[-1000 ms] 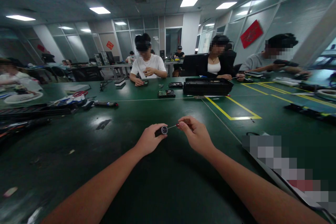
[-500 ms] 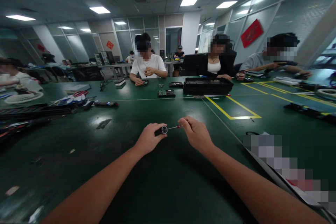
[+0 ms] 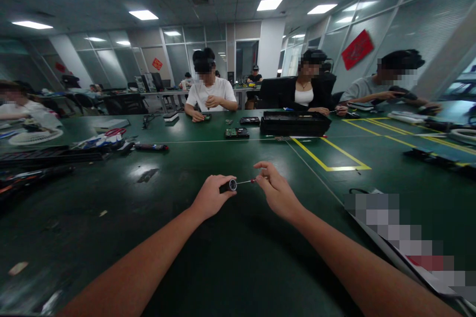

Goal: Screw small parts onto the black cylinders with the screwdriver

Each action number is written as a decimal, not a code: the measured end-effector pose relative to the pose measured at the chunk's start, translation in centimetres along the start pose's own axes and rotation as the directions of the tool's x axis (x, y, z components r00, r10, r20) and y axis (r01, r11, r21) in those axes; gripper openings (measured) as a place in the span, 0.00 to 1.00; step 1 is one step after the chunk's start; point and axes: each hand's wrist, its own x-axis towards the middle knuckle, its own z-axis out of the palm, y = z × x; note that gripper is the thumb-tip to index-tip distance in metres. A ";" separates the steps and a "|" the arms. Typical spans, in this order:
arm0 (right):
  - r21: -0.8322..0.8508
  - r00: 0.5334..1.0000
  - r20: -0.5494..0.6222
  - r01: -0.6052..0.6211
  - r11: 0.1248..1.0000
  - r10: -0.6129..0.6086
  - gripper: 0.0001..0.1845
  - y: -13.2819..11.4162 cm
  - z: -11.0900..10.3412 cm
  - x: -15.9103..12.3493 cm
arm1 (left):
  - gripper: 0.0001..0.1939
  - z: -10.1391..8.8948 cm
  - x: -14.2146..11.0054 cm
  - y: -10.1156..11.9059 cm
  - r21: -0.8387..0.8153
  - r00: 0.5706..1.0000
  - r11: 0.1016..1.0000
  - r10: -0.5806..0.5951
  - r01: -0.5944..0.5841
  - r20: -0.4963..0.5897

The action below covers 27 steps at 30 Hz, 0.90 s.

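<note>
My left hand (image 3: 212, 197) is closed round a short black cylinder (image 3: 232, 185), whose round end with a pale rim faces right. What kind of part it is I cannot make out. In my right hand (image 3: 278, 189) is a screwdriver (image 3: 246, 182) with a thin metal shaft and a red handle. Its thumb presses the handle while the index finger is lifted off. The shaft points left and its tip meets the cylinder's round end. Both hands are above the green table (image 3: 208, 267).
Ahead lie a circuit-board device (image 3: 237, 132) and a long black housing (image 3: 295, 124). Tools and scissors (image 3: 115, 132) are heaped at the left, beside a dark-handled tool (image 3: 151, 147). A blurred-out sheet (image 3: 401, 237) lies at the right. Several people sit around the table.
My right index finger has lifted away from the screwdriver handle, and the fingers have spread. The left hand and the cylinder stay in place.
</note>
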 end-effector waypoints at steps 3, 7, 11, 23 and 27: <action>0.024 1.000 0.008 0.006 1.000 -0.006 0.12 -0.2 0.0 0.0 | 0.20 0.0 0.0 0.0 0.001 1.000 1.000 0.004 -0.004 -0.014; -0.038 0.999 0.026 -0.031 0.999 0.032 0.15 -0.1 0.2 0.0 | 0.19 0.1 0.1 -0.1 0.003 1.000 1.000 0.001 -0.001 -0.011; 0.127 0.999 -0.021 -0.031 0.991 0.034 0.12 0.0 0.4 0.1 | 0.20 0.1 0.1 -0.4 0.008 0.999 0.999 -0.033 0.033 -0.020; 0.653 0.891 -0.107 -0.271 0.707 0.441 0.14 3.5 1.0 1.8 | 0.21 0.5 0.6 0.5 0.035 0.995 0.995 0.087 -0.088 0.047; 0.611 0.875 -0.197 -0.243 0.754 0.442 0.13 3.1 0.9 1.6 | 0.19 0.3 0.5 -0.1 0.008 0.998 1.000 0.023 -0.024 0.066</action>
